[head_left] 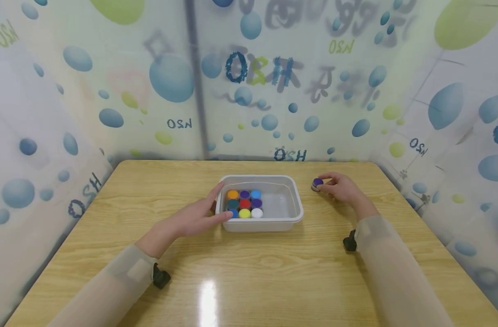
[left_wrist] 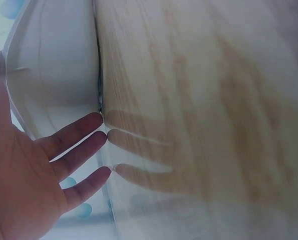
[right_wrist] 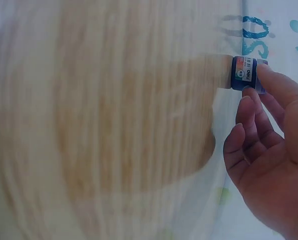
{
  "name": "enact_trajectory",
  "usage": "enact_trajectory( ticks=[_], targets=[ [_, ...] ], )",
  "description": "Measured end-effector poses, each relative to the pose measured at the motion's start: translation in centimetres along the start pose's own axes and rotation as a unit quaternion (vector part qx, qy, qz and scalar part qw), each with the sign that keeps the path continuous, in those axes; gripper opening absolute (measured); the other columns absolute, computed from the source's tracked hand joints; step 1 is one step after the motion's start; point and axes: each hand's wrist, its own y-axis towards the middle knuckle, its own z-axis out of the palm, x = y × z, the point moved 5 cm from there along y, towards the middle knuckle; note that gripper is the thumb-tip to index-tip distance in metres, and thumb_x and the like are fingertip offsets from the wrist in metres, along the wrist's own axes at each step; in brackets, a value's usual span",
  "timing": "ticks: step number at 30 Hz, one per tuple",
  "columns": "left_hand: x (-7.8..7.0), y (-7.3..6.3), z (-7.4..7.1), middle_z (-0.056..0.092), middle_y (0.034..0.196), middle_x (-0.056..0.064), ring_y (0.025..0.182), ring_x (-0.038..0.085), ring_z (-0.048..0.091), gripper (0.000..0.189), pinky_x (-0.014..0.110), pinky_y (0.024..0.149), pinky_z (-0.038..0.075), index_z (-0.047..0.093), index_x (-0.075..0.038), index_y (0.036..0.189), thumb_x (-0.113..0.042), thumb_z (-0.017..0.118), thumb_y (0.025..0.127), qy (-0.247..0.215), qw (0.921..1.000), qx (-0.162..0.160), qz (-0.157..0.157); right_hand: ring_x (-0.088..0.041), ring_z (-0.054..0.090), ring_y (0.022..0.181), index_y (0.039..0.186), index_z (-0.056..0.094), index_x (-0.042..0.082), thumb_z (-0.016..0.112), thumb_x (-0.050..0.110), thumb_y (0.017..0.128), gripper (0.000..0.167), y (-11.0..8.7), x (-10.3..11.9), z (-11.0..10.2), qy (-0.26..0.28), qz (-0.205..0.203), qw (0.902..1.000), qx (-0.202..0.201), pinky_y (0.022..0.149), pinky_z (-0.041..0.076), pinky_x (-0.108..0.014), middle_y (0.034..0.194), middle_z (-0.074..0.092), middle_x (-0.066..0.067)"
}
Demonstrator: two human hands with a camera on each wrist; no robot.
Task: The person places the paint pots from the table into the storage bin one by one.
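Observation:
A white plastic basin [head_left: 279,225] stands in the middle of the table, with several small paint jars [head_left: 244,204] packed in its left part, their lids in mixed colours. My left hand [head_left: 193,217] lies along the basin's left end, its thumb over the front corner. The left wrist view shows this hand's other fingers [left_wrist: 78,155] fairly straight, tips down by the tabletop beside the basin wall. To the right of the basin, my right hand [head_left: 342,188] pinches a paint jar with a purple lid [head_left: 318,182] between thumb and fingers. This jar's dark body [right_wrist: 243,69] carries a printed label and stands upright at the tabletop.
The wood-grain table [head_left: 249,263] reaches back to a patterned wall covering [head_left: 249,136], with more of it on both sides. Bare basin floor [head_left: 277,204] shows right of the jars. A dark device sits at each wrist.

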Motion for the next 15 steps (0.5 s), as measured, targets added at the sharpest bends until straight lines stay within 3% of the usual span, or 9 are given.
enact_trajectory(
  ticks=[7, 15],
  targets=[
    [0.0, 0.1, 0.0, 0.059, 0.158, 0.015, 0.131, 0.026, 0.064, 0.106, 0.056, 0.118, 0.049, -0.007, -0.032, 0.178, -0.076, 0.055, 0.104, 0.004, 1.0000, 0.000, -0.001, -0.024, 0.064, 0.092, 0.153, 0.059, 0.010, 0.074, 0.042, 0.106, 0.058, -0.1, 0.0, -0.1, 0.001, 0.002, 0.9999, -0.012, 0.076, 0.055, -0.031, 0.128, 0.063, -0.018],
    [0.1, 0.1, 0.0, 0.063, 0.152, 0.013, 0.126, 0.023, 0.064, 0.105, 0.054, 0.115, 0.052, -0.007, -0.031, 0.178, -0.074, 0.055, 0.105, 0.007, 1.0000, 0.001, 0.001, -0.029, 0.068, 0.098, 0.148, 0.064, 0.006, 0.075, 0.042, 0.106, 0.056, -1.4, 1.5, -0.8, 0.003, -0.057, 0.9972, -0.048, 0.083, 0.060, -0.036, 0.119, 0.069, -0.017]
  ],
)
